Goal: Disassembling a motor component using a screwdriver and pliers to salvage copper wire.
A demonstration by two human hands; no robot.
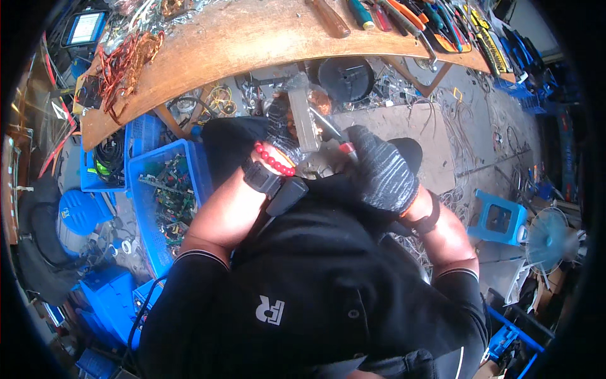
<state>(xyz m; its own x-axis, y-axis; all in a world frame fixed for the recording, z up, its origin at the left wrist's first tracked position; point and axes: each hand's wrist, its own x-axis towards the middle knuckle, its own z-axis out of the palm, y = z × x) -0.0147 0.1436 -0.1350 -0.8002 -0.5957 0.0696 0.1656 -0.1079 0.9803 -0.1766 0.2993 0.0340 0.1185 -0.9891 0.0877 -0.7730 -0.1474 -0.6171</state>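
My left hand (281, 129), in a grey and black knit glove, grips a laminated metal block (305, 120) with copper windings (320, 101) beside it. It looks like a transformer core, held upright over my lap. Closed around a tool handle is my right hand (384, 170), in the same kind of glove. The screwdriver-like tool (333, 131) has a dark handle with a red band, and its metal shaft points up and left against the block. Its tip is hidden behind or beside the core. A red bead bracelet (273, 159) circles my left wrist.
A wooden bench (240, 44) spans the far side, with hand tools (410, 16) on it and copper scrap (129, 66) at its left. A blue crate (140, 208) of circuit boards stands left. A black basin (346, 79), blue stool (499, 216) and fan (548, 239) are around me.
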